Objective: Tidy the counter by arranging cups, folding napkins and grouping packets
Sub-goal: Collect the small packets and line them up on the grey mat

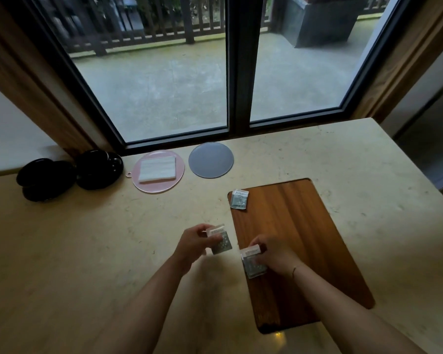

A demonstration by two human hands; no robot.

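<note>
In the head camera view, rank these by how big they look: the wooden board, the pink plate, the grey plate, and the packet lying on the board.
1. Wooden board, clearly largest.
2. Pink plate and grey plate look nearly alike; I won't rank them.
3. Packet on the board, smallest.

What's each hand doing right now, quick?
Left hand: pinching a grey packet above the counter.
Right hand: gripping another grey packet at the wooden board.

Both forearms extend forward. Left hand [193,241] pinches a packet [221,242]; right hand [274,254] grips a second packet [252,261], fingers curled.
</note>
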